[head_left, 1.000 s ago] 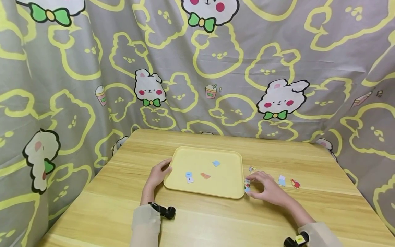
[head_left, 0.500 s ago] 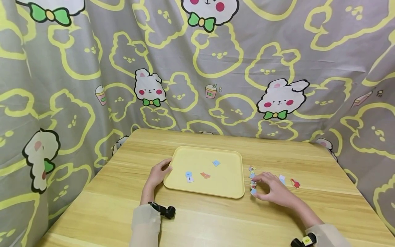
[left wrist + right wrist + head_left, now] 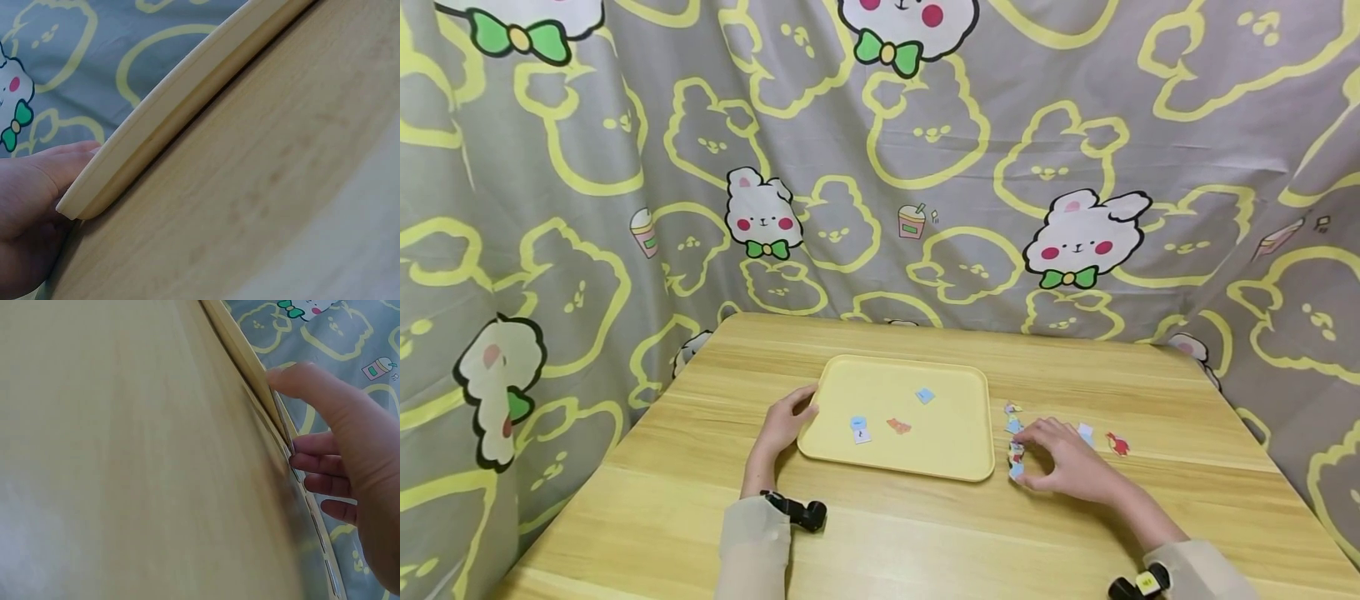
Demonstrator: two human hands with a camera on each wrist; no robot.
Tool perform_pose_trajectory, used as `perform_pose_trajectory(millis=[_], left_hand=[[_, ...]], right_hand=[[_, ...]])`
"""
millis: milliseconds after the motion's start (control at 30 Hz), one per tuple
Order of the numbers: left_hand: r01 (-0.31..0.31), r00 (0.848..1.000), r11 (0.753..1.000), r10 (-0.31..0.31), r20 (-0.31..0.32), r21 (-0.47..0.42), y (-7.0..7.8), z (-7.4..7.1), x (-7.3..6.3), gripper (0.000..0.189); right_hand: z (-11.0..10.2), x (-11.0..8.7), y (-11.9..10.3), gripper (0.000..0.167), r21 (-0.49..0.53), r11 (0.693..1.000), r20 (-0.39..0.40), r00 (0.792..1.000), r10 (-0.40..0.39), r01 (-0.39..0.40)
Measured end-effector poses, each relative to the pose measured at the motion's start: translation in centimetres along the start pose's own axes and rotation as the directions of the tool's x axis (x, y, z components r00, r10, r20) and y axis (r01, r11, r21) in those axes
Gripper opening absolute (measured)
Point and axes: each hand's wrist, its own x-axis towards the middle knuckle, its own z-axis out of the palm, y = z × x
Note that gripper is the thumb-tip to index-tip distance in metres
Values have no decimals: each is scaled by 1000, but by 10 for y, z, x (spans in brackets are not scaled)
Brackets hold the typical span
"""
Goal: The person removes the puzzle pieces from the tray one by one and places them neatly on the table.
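My left hand (image 3: 787, 418) holds the left edge of a pale yellow tray (image 3: 940, 462), which lies flat on the table. In the left wrist view, its fingers reach behind the tray's rim (image 3: 156, 115). To the right of the tray, my right hand (image 3: 1063, 458) pinches a small flat picture cut-out (image 3: 1016, 457) in blue, red and white between thumb and fingers. From the right wrist camera this cut-out (image 3: 283, 419) shows edge-on, as a thin strip. Just beyond it lies another cut-out, light blue (image 3: 1014, 425), with a yellowish one (image 3: 1013, 408) behind.
On the tray are a blue cut-out (image 3: 925, 396), an orange one (image 3: 898, 426) and a blue-and-white pair (image 3: 860, 431). Beyond my right hand lie a white-and-blue piece (image 3: 1086, 433) and a red one (image 3: 1117, 444). A patterned curtain (image 3: 880, 275) surrounds the wooden table (image 3: 910, 533).
My right hand has moved slightly right with the cut-out, away from the tray's right edge, and is now nearly still. The left hand and the tray have stayed in place.
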Motion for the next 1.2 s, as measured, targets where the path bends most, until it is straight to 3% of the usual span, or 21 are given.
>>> perform_pose_trajectory(millis=[233,500,600,1200], left_hand=[[-66,997,998,66,-31,0,0,2,-3,46],[-13,1000,1000,13,1,5,-6,3,5,48],[-19,1000,1000,19,-5,19,-6,2,4,48],[-1,1000,1000,1,6,0,-5,1,5,48]], right_hand=[[-3,2,-1,53,-40,999,28,1000,-5,6],[-7,4,-4,59,-89,996,85,996,10,-2],[-8,4,-6,61,-102,995,102,995,5,6],[-9,3,-5,64,-133,990,99,995,-27,40]])
